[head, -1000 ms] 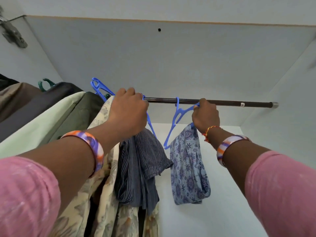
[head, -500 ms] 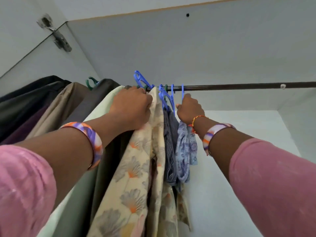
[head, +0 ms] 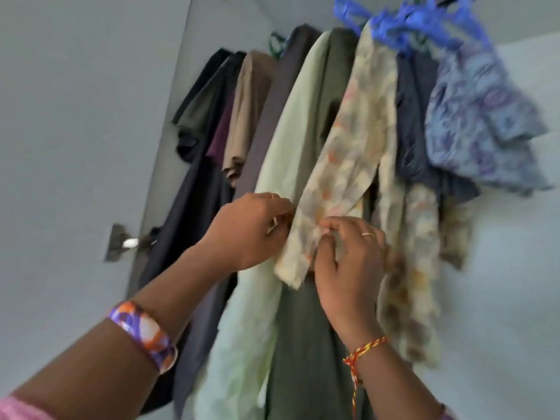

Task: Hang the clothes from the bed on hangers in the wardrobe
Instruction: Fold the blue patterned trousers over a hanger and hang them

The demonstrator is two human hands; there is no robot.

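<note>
We have both hands on the cream cotton garment printed with orange and grey flowers (head: pixel 360 140), which hangs inside the wardrobe between a pale green garment (head: pixel 291 116) and a dark blue striped shirt (head: pixel 415 122). Our left hand (head: pixel 251 231) pinches the lower edge of its sleeve, and our right hand (head: pixel 348 265) has its fingers (head: pixel 331 227) curled into the same fold of cloth just beside it.

As we read it, the step is tidying this piece so it hangs flat. To do that well we should draw the sleeve gently downward and outward with both hands together, smoothing along the seam, and keep the pull light so the shoulders do not slip off the blue plastic hanger (head: pixel 391 22). Then we let the cloth fall straight instead of bunched against the olive green garment (head: pixel 306 344) behind it.

Much is unclear. The picture is smeared, especially at the right, where the blue and purple patterned cloth (head: pixel 478 122) is blurred. The rail is cut off at the top edge, so we cannot tell whether every hook sits properly. The bed is out of view, so we cannot tell what remains there.
</note>
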